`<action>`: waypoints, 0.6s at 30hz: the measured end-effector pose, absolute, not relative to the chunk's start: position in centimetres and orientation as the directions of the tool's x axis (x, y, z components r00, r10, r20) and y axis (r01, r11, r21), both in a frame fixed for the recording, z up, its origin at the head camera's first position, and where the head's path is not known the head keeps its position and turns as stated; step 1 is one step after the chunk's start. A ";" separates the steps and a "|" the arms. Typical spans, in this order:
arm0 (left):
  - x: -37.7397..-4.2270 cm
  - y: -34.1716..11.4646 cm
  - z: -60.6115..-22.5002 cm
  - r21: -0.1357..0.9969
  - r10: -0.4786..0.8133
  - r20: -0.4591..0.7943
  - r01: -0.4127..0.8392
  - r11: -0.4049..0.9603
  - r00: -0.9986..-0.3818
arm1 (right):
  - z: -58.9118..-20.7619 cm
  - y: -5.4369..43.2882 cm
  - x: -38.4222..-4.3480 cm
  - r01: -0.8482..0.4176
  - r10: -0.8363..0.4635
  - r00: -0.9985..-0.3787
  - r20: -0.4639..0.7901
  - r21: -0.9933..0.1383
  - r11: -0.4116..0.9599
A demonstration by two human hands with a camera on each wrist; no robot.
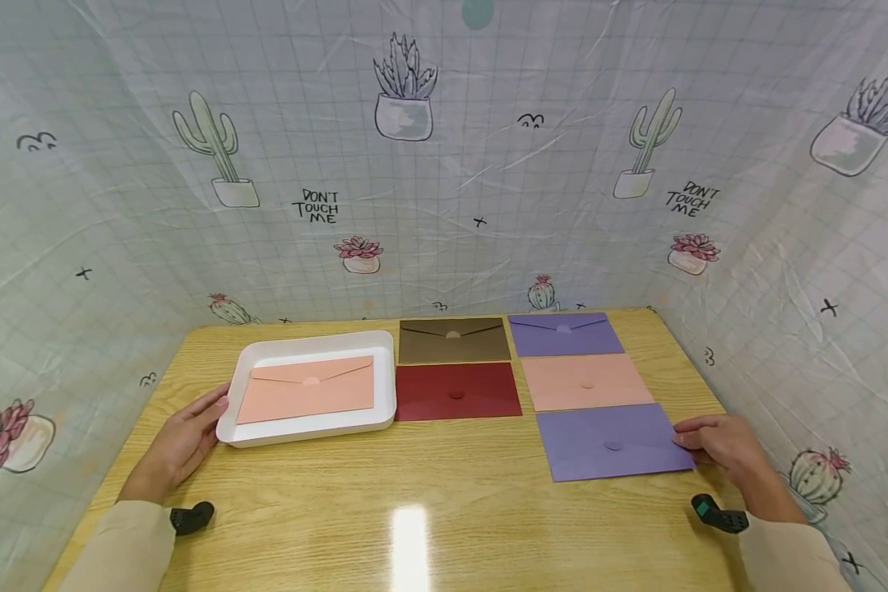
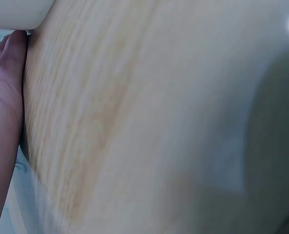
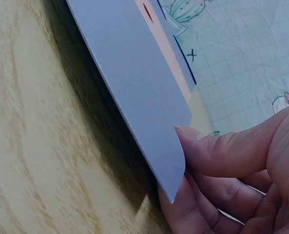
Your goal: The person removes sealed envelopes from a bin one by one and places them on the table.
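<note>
A purple envelope [image 1: 599, 440] lies nearest the front on the right side. My right hand [image 1: 721, 444] pinches its right end, thumb on top and fingers beneath; in the right wrist view that end of the envelope [image 3: 149, 131] is lifted off the table. On the left stands a white tray [image 1: 303, 436] with a salmon-pink envelope [image 1: 326, 395] lying flap side up in it. My left hand [image 1: 185, 440] rests at the tray's left side, its straight fingers against the outer wall. The left wrist view catches only a corner of the tray [image 2: 17, 14] above the fingertips.
Behind the front purple envelope lie a light pink envelope [image 1: 585, 374] and another purple envelope [image 1: 570, 339]. A brown envelope [image 1: 455, 349] and a dark red envelope [image 1: 459, 403] lie between these and the tray. Printed cloth [image 1: 444, 181] walls in the wooden table [image 1: 326, 510].
</note>
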State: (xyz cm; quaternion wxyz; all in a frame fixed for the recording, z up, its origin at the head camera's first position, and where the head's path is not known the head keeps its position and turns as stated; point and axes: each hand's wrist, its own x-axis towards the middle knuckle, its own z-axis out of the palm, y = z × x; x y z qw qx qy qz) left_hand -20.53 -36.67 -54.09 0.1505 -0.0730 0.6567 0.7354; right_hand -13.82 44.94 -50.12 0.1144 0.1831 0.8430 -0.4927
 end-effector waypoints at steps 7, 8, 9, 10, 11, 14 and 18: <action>-20.5 -36.7 -54.3 0.942 0.113 -0.314 -0.325 -0.090 -0.943 | -50.1 45.1 -13.9 0.421 0.184 -0.906 -0.380 -0.780 0.463; -20.5 -36.7 -54.3 0.941 0.113 -0.316 -0.327 -0.090 -0.942 | -50.1 45.1 -13.9 0.420 0.183 -0.907 -0.379 -0.781 0.462; -20.5 -36.7 -54.3 0.940 0.112 -0.316 -0.327 -0.093 -0.942 | -50.1 45.1 -13.9 0.419 0.184 -0.908 -0.378 -0.782 0.462; -20.5 -36.7 -54.3 0.940 0.114 -0.317 -0.328 -0.095 -0.942 | -50.1 45.1 -13.9 0.418 0.185 -0.908 -0.376 -0.783 0.461; -20.5 -36.7 -54.3 0.940 0.116 -0.315 -0.327 -0.096 -0.942 | -50.2 45.1 -13.8 0.418 0.186 -0.908 -0.375 -0.783 0.461; -20.6 -36.7 -54.4 0.939 0.120 -0.322 -0.333 -0.082 -0.939 | -50.2 45.2 -13.7 0.422 0.191 -0.906 -0.377 -0.782 0.459; -20.7 -36.5 -54.5 0.936 0.116 -0.337 -0.346 -0.067 -0.934 | -50.1 45.4 -13.6 0.431 0.200 -0.902 -0.382 -0.775 0.462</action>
